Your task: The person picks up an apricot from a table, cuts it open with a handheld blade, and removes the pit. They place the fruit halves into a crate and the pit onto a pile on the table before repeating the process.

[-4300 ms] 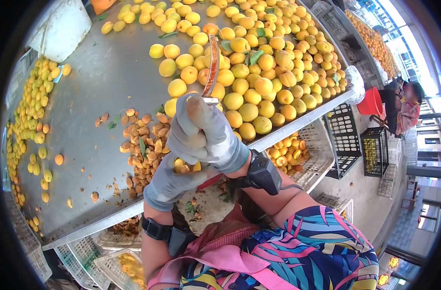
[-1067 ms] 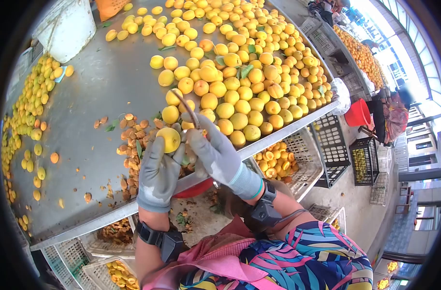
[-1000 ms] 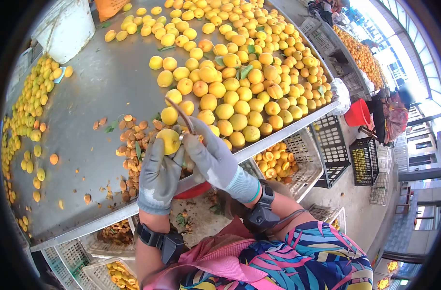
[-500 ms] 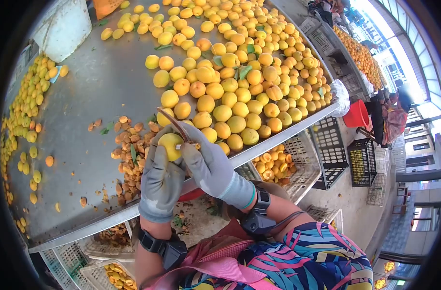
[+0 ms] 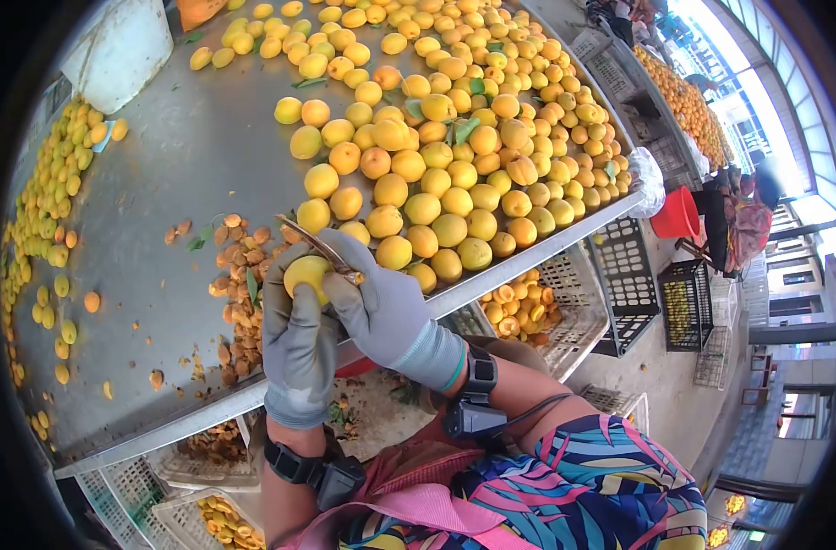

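Note:
In grey gloves, both my hands meet over the front edge of a metal table (image 5: 189, 156). My left hand (image 5: 299, 357) is closed round a yellow apricot (image 5: 306, 276). Pinched in my right hand (image 5: 386, 307) is a thin, curved, brownish knife (image 5: 315, 240), which lies across the top of the apricot; whether its edge has cut in is not clear. Just left of the apricot spreads a heap of brown apricot pits (image 5: 239, 316). Many whole apricots (image 5: 422, 209) cover the table beyond my right hand.
More apricots (image 5: 51, 197) line the table's left side, near a white container (image 5: 129, 50). Below the edge stand a crate of halved apricots (image 5: 573, 335) and another crate (image 5: 175, 522). A red bucket (image 5: 676, 214) and a black crate (image 5: 688, 312) are at right, near another person (image 5: 743, 229).
Both hands have shifted slightly left with the apricot. The knife has swung lower and left across the fruit, and my right hand has tilted with it.

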A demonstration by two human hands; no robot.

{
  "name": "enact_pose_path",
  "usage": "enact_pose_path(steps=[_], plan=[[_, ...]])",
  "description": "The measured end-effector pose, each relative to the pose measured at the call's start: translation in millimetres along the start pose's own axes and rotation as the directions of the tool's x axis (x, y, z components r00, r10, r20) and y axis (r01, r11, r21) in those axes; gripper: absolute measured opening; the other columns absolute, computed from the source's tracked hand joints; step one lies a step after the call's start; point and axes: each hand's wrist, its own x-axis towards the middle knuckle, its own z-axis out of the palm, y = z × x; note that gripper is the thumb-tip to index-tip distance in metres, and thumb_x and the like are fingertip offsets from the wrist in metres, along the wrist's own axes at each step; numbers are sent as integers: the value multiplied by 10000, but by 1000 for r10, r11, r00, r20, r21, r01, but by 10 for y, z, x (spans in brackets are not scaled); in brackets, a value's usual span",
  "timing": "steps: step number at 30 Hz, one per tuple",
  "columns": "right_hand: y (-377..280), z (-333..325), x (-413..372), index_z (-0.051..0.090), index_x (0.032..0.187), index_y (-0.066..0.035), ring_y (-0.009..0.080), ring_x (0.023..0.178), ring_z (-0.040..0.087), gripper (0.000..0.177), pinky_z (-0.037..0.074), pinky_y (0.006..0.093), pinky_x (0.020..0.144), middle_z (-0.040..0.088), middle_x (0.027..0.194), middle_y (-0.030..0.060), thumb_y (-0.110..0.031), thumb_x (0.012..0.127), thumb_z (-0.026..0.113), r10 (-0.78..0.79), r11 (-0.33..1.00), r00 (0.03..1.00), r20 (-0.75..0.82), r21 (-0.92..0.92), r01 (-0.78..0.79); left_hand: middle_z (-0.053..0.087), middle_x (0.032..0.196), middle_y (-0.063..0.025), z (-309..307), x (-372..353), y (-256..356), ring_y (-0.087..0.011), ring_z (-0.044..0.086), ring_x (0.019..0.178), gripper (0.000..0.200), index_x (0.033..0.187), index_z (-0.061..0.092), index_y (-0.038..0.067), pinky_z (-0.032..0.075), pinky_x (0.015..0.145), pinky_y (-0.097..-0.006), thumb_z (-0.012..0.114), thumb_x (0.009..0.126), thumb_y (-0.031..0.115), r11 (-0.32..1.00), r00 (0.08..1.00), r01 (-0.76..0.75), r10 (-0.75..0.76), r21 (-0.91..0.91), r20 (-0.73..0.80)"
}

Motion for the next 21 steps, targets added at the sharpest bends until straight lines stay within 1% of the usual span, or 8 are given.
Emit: enact_pose_path(steps=[5,7,10,11,13,15,17,21], plan=[[157,59,94,349,1359,9,341,692,629,533,499,383,621,621,730,173,-287,943,503,-35,998,999,11,60,35,506,1219,-68,-58,77,-45,-169,507,1109,392,1299,427,61,427,967,-322,507,972,261,999,995,41,-39,20,-92],[96,-31,126,280,1399,11,344,693,627,574,493,388,632,620,763,183,-305,959,471,69,983,995,66,166,-79,519,1214,-68,-39,125,-26,-165,518,1096,405,1302,434,47,431,961,-315,525,964,250,997,996,34,-28,64,-90],[57,-77,94,234,1422,12,342,706,633,593,485,383,630,615,801,206,-305,969,449,53,968,998,-23,247,-45,538,1210,-70,-2,124,-44,-153,534,1079,432,1313,442,22,433,954,-297,558,947,220,997,995,61,-56,49,-87],[80,-66,82,234,1422,12,342,706,633,593,485,383,630,615,801,206,-305,969,449,59,968,998,-24,244,-51,544,1212,-72,10,114,-52,-146,539,1076,448,1321,443,11,431,954,-286,575,937,200,997,993,82,-82,-7,-87],[129,-33,98,230,1426,9,356,735,635,588,484,388,647,617,833,225,-290,970,449,-111,959,984,-136,245,143,548,1211,-73,9,104,-40,-143,542,1074,454,1326,443,9,429,955,-281,583,931,183,996,992,85,-85,2,-96],[135,-80,91,236,1423,12,361,754,635,585,485,385,663,619,842,227,-284,968,454,-62,974,997,-53,216,72,552,1211,-74,-22,82,-48,-141,545,1072,461,1330,444,7,426,956,-276,592,924,166,996,990,87,-85,13,-111],[133,-75,87,243,1420,15,366,773,635,581,486,383,678,622,850,230,-278,966,459,-11,982,1000,24,187,7,538,1235,-75,-74,71,-67,-159,534,1103,473,1308,461,25,440,959,-299,591,927,273,985,997,26,-13,170,-77],[198,61,77,267,1406,23,366,780,632,562,487,395,689,621,839,226,-275,968,453,-108,980,993,-46,164,114,563,1214,-87,-75,22,-54,-148,545,1086,461,1314,457,-14,420,968,-292,612,911,149,999,992,38,-34,35,-120]])
